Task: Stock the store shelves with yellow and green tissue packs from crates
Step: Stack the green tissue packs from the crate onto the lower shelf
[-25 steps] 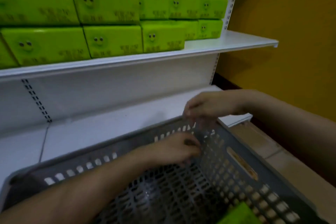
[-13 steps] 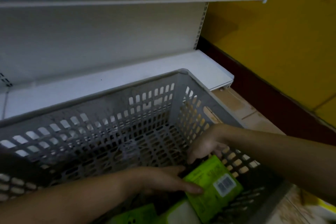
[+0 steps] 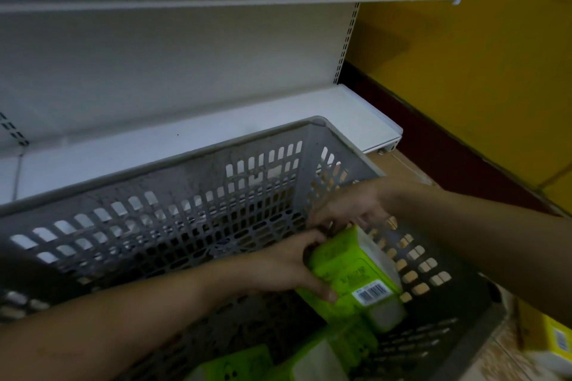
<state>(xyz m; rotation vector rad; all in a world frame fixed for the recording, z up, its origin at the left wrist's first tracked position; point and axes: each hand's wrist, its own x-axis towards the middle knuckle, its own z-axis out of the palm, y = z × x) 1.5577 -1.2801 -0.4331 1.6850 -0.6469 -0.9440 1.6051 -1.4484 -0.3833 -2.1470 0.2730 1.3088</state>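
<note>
Reaching into the gray crate from the lower left, the left hand is wrapped around a green tissue pack in the frame's lower middle. Its top end is pinched by the right hand from the right.

A white metal shelving unit fills the left, with slotted uprights and a plain back panel. To the right rises a yellow wall with a dark maroon skirting band along its base. The floor is tan tile. The light is dim.
</note>
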